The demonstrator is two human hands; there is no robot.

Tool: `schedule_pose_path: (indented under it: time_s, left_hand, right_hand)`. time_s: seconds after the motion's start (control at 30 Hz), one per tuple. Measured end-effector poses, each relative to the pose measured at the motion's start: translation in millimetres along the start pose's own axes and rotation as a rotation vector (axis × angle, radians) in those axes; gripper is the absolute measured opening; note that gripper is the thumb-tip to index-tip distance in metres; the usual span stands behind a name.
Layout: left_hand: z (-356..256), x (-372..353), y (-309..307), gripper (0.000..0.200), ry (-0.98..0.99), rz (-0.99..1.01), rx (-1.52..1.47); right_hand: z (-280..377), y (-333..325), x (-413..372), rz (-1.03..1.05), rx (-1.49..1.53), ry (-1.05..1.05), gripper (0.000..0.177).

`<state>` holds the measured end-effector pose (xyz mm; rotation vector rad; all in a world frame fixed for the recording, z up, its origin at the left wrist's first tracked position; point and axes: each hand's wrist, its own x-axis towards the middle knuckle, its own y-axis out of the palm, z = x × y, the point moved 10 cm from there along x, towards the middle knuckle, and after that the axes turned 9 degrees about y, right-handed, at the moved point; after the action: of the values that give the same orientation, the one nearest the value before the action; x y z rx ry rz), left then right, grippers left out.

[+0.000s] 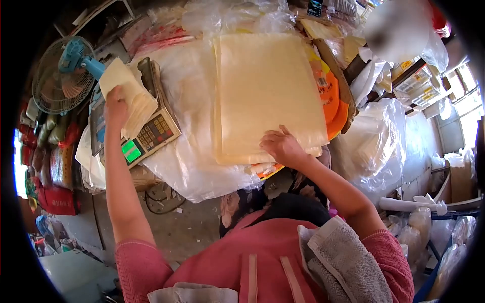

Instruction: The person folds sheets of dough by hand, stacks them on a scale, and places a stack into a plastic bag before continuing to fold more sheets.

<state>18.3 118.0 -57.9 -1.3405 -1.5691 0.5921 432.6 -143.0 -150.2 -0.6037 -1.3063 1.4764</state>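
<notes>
A stack of thin cream sheets (132, 101) is over the digital scale (154, 132), whose small display glows green. My left hand (116, 101) grips this stack, with its fingers closed on the upper surface. A large pile of square cream sheets (268, 91) lies flat on clear plastic in front of me. On the pile's near right part rests my right hand (282, 145), palm down, its fingers somewhat bent and apart, holding nothing visible.
A fan (63, 76) stands at the left beside the scale. Orange and yellow packaging (331, 98) shows along the pile's right edge, with a cardboard rim beyond. Clear plastic bags (376, 141) bulge at the right. Plastic sheeting (184, 171) hangs over the near edge.
</notes>
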Motion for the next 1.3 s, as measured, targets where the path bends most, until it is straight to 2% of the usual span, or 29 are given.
schedule_pose_path:
  time_s: [0.1,0.17,0.2,0.23,0.27,0.3,0.33,0.37,0.47,0.53,0.6,0.67,0.73,0.77,0.8,0.87,0.9,1.0,1.03,1.07,1.1,1.13,1.17,1.23,1.3]
  left_hand:
    - [-110,-57,-59,0.051,0.375,-0.504,0.214]
    - [-176,-98,-47,0.051,0.611,-0.537,0.012]
    - [-196,-110,-30,0.05,0.695,-0.458,-0.137]
    - [-203,-116,-5,0.048,0.647,-0.326,-0.246]
    - [-207,-126,17,0.048,0.624,-0.296,-0.247]
    - [-211,-134,34,0.047,0.602,-0.267,-0.247]
    - [-215,-140,53,0.049,0.535,-0.133,-0.319]
    - [-217,-148,71,0.057,0.551,-0.053,-0.328]
    - [-217,-165,124,0.075,0.248,0.24,-0.609]
    - [-236,-174,121,0.086,0.294,0.149,-0.68]
    - [-247,-176,118,0.094,0.375,0.045,-0.69]
    - [-253,-183,126,0.098,0.497,-0.057,-0.641]
    - [-249,-186,137,0.092,0.432,-0.043,-0.64]
    - [-248,-185,141,0.089,0.401,-0.041,-0.639]
    - [-248,-185,145,0.086,0.371,-0.042,-0.639]
    - [-259,-197,168,0.076,0.351,0.122,-0.661]
    - [-264,-206,179,0.071,0.341,0.206,-0.669]
    - [-301,-248,208,0.054,0.802,0.442,-0.107]
    - [-298,-246,211,0.048,0.727,0.466,-0.15]
    - [-298,-245,212,0.049,0.717,0.496,-0.151]
    - [-299,-243,211,0.049,0.703,0.525,-0.152]
    - [-298,-242,211,0.05,0.686,0.554,-0.155]
    - [-297,-243,210,0.05,0.691,0.545,-0.168]
    - [-296,-242,211,0.051,0.713,0.523,-0.197]
    - [-274,-229,217,0.061,0.456,0.532,-0.557]
  right_hand:
    - [-26,-8,14,0.074,0.208,0.226,0.009]
    - [-66,-13,24,0.017,0.229,0.501,0.011]
    - [-86,-18,29,-0.014,0.24,0.635,0.013]
    - [-96,-47,41,-0.174,0.265,0.633,0.012]
    - [-97,-84,48,-0.335,0.29,0.625,0.011]
    - [-74,-126,56,-0.448,0.23,0.502,0.01]
    - [-44,-174,59,-0.559,0.169,0.381,0.009]
    - [-19,-208,57,-0.666,0.105,0.26,0.009]
    - [26,-211,42,-0.521,-0.036,0.063,0.014]
    - [34,-174,21,-0.478,-0.105,-0.023,0.017]
    - [27,-138,5,-0.299,0.037,0.028,0.016]
    - [12,-113,-4,-0.223,0.133,0.077,0.013]
    - [-5,-95,-7,-0.154,0.156,0.155,0.011]
    - [-24,-98,-7,-0.252,0.326,0.275,0.01]
    - [-42,-100,-5,-0.271,0.361,0.376,0.009]
    - [-86,-110,7,-0.312,0.432,0.582,0.009]
    - [-105,-125,18,-0.382,0.345,0.566,0.01]
    - [-135,-210,55,-0.611,0.183,0.566,0.015]
    - [-125,-252,57,-0.862,0.137,0.433,0.017]
    - [-112,-287,64,-0.829,0.148,0.483,0.018]
    - [-76,-326,60,-1.041,0.098,0.185,0.015]
    - [-49,-347,61,-0.985,0.153,0.161,0.011]
    - [-24,-357,59,-0.949,0.083,0.143,0.01]
    - [16,-346,52,-0.841,0.073,-0.02,0.015]
    - [41,-294,39,-0.575,-0.127,-0.085,0.025]
